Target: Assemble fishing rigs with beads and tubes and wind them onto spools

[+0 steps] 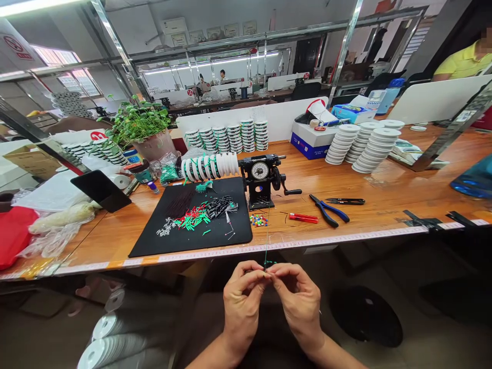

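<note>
My left hand (243, 297) and my right hand (298, 294) meet fingertip to fingertip below the table's front edge. Both pinch a thin green line (266, 241) that runs up toward the black winding machine (262, 179) on the wooden table (365, 220). A small green piece sits on the line at my fingertips. Left of the machine lies a black mat (230, 241) with piles of green, red and black small parts (196, 215) and a row of white spools (209, 166) at its far edge.
Blue-handled pliers (329, 211), black scissors (345, 201), a red tool (303, 218) and coloured beads (258, 221) lie right of the mat. Stacks of white spools (363, 146), boxes (313, 138), a potted plant (144, 128) and a black tablet (100, 189) stand farther back. A person in yellow (463, 61) sits far right.
</note>
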The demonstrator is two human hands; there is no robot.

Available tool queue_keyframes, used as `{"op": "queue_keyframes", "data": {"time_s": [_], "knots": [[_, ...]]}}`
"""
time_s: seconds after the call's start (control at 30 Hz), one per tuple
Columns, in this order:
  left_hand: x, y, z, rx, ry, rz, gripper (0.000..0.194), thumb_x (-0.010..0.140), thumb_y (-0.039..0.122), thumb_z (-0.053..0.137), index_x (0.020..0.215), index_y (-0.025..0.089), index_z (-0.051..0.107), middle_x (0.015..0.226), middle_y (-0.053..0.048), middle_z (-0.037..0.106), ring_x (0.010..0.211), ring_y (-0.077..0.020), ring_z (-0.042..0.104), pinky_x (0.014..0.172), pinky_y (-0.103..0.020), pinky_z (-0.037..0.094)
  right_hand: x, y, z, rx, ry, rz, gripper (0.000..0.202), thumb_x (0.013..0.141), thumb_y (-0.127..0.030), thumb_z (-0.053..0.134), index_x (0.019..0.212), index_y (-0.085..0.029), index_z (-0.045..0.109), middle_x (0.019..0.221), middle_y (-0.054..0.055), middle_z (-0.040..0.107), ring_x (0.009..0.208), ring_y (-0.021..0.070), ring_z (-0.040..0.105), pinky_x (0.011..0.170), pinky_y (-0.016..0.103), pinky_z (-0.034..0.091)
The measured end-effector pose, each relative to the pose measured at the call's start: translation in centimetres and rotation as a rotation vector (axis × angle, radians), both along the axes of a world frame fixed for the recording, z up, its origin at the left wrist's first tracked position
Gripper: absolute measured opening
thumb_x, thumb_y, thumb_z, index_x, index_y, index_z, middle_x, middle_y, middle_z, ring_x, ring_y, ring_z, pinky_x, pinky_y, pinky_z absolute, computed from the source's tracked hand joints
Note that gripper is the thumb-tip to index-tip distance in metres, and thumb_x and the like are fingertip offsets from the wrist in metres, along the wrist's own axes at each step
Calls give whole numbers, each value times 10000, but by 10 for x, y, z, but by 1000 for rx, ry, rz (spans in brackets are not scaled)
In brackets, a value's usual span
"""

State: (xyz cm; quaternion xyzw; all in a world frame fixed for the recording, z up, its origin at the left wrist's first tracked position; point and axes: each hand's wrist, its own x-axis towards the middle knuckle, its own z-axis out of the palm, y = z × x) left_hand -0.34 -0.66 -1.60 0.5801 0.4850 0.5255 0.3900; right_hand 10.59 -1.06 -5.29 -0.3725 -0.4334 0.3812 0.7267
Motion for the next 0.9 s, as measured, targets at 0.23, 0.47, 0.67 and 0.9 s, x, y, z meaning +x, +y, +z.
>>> {"op": "queue_keyframes", "data": {"time_s": [0.23,0.47,0.67,0.9], "knots": [[1,0,1,-28,12,2,92,814,265,706,795,198,767,918,-72,632,795,-121,625,647,-163,523,-3,3,-1,-74,62,-33,79,825,-161,723,827,-160,644,847,68,691,779,169,692,704,250,603],[1,-1,0,-6,19,0,71,816,235,703,805,208,768,917,-62,637,766,-109,620,628,-156,508,-3,4,-1,-65,31,-46,71,821,-140,723,827,-168,658,837,59,693,777,161,694,713,231,600],[-1,0,-2,4,23,-1,70,819,225,700,804,212,767,921,-61,638,804,-116,630,674,-161,519,-2,3,-2,-10,14,-12,122,832,-84,689,859,-200,662,852,25,691,801,127,689,748,192,585],[-1,-1,-2,1,-9,-7,58,810,216,708,804,207,765,914,-59,643,805,-111,634,691,-152,528,-3,3,0,-16,38,-32,139,830,-78,691,886,-202,661,860,23,688,801,119,686,748,181,581]]}}
